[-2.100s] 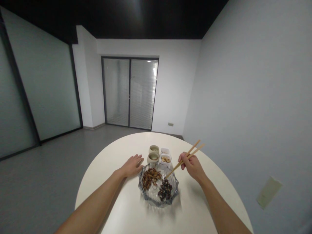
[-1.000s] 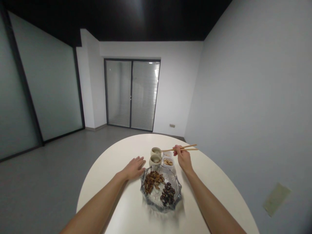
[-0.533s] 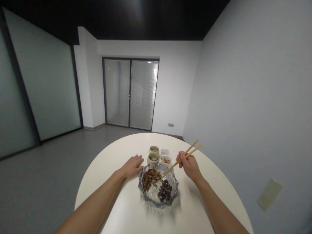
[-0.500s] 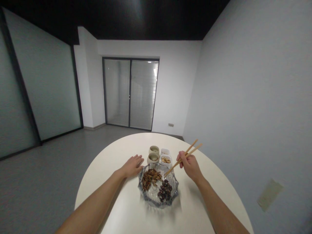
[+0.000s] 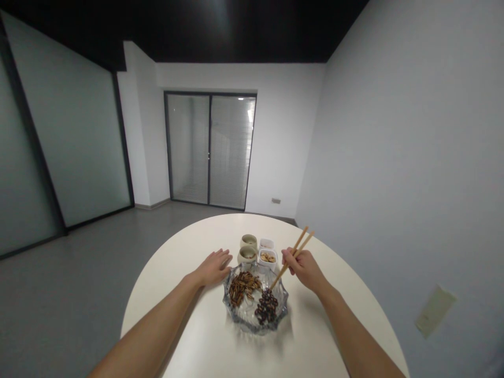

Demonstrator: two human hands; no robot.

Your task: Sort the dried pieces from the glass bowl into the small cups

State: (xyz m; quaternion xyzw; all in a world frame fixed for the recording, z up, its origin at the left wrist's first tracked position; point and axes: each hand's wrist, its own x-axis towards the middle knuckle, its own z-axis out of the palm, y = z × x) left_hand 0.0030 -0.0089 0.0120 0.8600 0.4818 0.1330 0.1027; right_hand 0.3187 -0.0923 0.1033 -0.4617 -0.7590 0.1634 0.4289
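My right hand [image 5: 303, 266] is closed around a pair of wooden chopsticks [image 5: 281, 274]. Their tips reach down into a scalloped clear glass bowl [image 5: 255, 329], at the upper edge of a pile of dark, shiny bean-like pieces [image 5: 266, 307]. Whether the tips pinch a piece is too small to tell. On the bowl's left side lies a heap of slender brown pieces [image 5: 242, 287], perhaps dried insects or pods. My left hand [image 5: 214, 268] rests flat on the table with fingers stretched, its thumb beside the bowl's rim, holding nothing.
Behind the bowl stand two beige cups [image 5: 248, 255] and two small white containers [image 5: 268, 257]; the nearer container holds pale tan pieces. All sit on a round white table [image 5: 189, 336]. A wall [image 5: 413, 157] rises close to the table's right.
The chopstick tips have moved down from the bowl's bare middle to the dark pieces. My right hand has shifted slightly left, and the chopsticks are steeper. My left hand stays put.
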